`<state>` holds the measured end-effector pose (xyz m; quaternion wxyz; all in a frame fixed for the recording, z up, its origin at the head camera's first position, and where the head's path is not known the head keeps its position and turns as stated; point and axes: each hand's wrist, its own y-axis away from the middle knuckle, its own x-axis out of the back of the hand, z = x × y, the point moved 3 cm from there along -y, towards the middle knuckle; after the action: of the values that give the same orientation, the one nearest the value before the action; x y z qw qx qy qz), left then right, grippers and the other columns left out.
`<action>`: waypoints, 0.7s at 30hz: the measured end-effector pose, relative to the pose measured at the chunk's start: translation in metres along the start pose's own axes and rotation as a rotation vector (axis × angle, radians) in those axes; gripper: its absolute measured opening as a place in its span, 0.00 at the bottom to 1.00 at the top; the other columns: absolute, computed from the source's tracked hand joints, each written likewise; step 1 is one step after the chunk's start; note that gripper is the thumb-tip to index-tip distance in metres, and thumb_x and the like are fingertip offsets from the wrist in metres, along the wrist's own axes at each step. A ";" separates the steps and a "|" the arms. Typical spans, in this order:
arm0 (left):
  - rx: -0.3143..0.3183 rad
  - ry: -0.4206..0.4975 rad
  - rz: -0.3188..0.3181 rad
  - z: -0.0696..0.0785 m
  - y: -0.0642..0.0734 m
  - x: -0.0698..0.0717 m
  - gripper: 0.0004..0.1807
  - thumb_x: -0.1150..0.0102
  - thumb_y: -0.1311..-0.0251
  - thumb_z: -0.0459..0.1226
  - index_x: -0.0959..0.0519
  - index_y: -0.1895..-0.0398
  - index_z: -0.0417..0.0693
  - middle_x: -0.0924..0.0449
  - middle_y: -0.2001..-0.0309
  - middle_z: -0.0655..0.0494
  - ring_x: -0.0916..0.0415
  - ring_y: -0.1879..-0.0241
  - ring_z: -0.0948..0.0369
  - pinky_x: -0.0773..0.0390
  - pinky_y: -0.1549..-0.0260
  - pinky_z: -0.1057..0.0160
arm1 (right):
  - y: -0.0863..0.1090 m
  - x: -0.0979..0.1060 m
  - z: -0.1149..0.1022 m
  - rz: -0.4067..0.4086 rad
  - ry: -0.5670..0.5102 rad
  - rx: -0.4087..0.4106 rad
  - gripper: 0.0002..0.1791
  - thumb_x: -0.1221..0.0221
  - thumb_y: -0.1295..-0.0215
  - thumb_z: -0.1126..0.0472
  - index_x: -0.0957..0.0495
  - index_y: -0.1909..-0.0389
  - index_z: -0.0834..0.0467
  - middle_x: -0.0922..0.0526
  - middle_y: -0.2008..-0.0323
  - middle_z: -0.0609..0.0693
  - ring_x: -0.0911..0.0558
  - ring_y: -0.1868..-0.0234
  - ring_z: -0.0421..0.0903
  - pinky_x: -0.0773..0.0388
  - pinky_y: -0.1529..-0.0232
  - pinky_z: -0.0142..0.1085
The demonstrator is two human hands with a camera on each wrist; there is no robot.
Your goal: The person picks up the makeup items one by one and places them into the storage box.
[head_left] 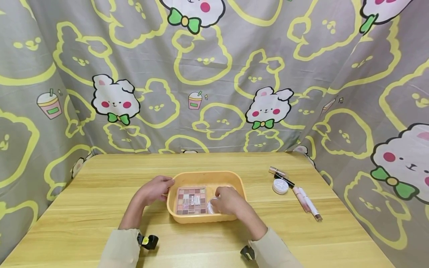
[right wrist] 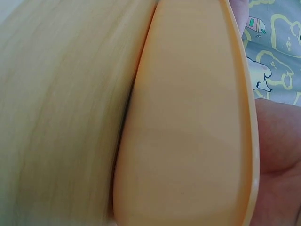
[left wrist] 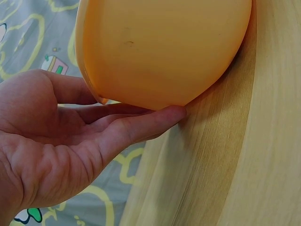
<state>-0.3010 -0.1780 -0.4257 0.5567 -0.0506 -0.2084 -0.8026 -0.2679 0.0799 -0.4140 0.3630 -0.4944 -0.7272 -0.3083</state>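
Note:
An orange plastic basin point(head_left: 207, 219) stands on the wooden table. My left hand point(head_left: 157, 191) grips its left end; in the left wrist view the left hand point(left wrist: 80, 127) has one digit passing behind the rim and other fingers against the outer wall. Inside the basin, at the left, lies an eyeshadow palette point(head_left: 191, 201) with a grid of pink and brown shades. My right hand point(head_left: 229, 201) reaches into the right half, its fingers holding a round whitish case point(head_left: 211, 207), partly covered by the hand. The basin wall point(right wrist: 188, 117) hides those fingertips in the right wrist view.
Right of the basin lie a round white case point(head_left: 280, 186), a black pen-like stick point(head_left: 285, 181), a small pinkish tube point(head_left: 277, 171), a pink tube point(head_left: 301, 200) and a white tube point(head_left: 309, 203). A patterned curtain point(head_left: 214, 89) surrounds the table's back and sides.

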 end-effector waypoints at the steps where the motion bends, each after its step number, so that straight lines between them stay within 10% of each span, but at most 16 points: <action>1: 0.000 0.001 0.000 0.000 0.000 0.000 0.29 0.63 0.20 0.38 0.43 0.28 0.21 0.31 0.35 0.25 0.27 0.36 0.37 0.15 0.50 0.47 | 0.000 0.000 0.000 0.000 -0.001 0.000 0.19 0.37 0.33 0.57 0.19 0.51 0.69 0.13 0.60 0.59 0.18 0.55 0.54 0.19 0.47 0.51; 21: 0.003 -0.007 0.003 -0.001 0.000 0.000 0.29 0.63 0.20 0.38 0.42 0.28 0.21 0.29 0.35 0.26 0.25 0.37 0.38 0.15 0.51 0.49 | 0.001 0.019 0.003 0.161 -0.075 0.065 0.16 0.38 0.31 0.58 0.19 0.50 0.67 0.15 0.57 0.61 0.16 0.55 0.55 0.17 0.56 0.47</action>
<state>-0.3009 -0.1784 -0.4263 0.5570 -0.0531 -0.2114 -0.8014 -0.2725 0.0921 -0.3995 0.3748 -0.5504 -0.7079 -0.2358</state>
